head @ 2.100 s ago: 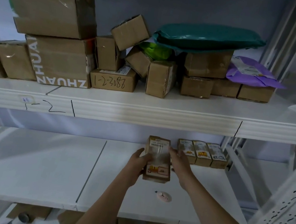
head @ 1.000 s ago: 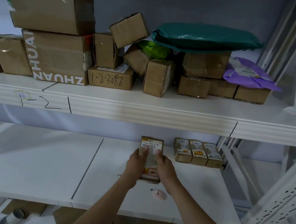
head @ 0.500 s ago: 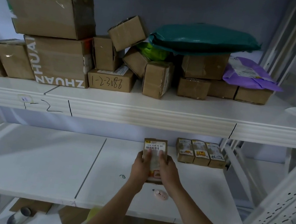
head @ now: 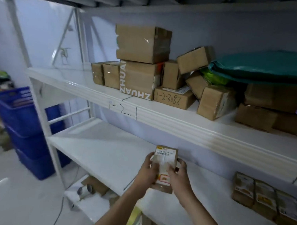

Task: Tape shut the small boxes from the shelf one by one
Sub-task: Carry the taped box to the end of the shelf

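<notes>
— The small box (head: 163,169) — where is it right now?

— Between my two hands, above the front part of the lower shelf (head: 99,149). I cannot tell whether its bottom edge touches the board. It stands on end, with the barcode label facing me at the top.

— How are you holding it?

— My left hand (head: 148,168) grips the left edge, and my right hand (head: 178,174) grips the right. The fingers of both curl round onto the front face, pressing there. Neither hand has anything else in it.

— So which step is this?

— I judge I am smoothing the tape down on this one; there is a shiny strip along the front, though it is too blurred to be sure where it ends.

— And after that?

— If the strip is flat, this box needs setting down, probably beside the three small boxes (head: 266,197) in a row further right on the same shelf. Then I need another box to tape. My view is turned left, towards the blue baskets (head: 20,110) on the floor, so that may be where I look. I see no tape roll from here, so I would have to find it first.
</notes>
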A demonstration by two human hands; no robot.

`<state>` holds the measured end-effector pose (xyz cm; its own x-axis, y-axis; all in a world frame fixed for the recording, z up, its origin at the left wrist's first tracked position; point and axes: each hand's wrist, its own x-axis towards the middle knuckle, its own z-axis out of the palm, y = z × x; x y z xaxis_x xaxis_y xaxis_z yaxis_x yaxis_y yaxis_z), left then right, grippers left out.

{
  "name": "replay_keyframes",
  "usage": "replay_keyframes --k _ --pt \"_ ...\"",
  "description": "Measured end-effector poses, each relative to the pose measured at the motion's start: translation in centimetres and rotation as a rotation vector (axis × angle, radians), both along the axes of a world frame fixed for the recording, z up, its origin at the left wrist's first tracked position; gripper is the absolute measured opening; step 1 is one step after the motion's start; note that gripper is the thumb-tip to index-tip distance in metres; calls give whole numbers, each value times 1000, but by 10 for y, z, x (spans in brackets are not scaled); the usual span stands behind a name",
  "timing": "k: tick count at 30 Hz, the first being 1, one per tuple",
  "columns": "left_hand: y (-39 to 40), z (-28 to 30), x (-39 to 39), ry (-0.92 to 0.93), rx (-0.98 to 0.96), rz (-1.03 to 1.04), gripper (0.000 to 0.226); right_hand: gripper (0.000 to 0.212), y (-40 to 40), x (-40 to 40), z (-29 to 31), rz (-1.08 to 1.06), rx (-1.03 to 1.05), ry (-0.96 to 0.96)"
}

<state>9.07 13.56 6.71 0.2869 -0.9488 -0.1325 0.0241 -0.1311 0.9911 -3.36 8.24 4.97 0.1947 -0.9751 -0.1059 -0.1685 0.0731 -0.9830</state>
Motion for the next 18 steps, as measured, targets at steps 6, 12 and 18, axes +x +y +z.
replay_keyframes --k 6,12,18 --pt "41 1 58 -67 -20 198 45 37 30 73 6 151 -70 -25" --pt "61 0 118 -107 -65 358 44 57 51 151 15 218 -144 75" --pt "54 -4 201 -128 -88 420 38 53 40 239 15 286 -122 60"
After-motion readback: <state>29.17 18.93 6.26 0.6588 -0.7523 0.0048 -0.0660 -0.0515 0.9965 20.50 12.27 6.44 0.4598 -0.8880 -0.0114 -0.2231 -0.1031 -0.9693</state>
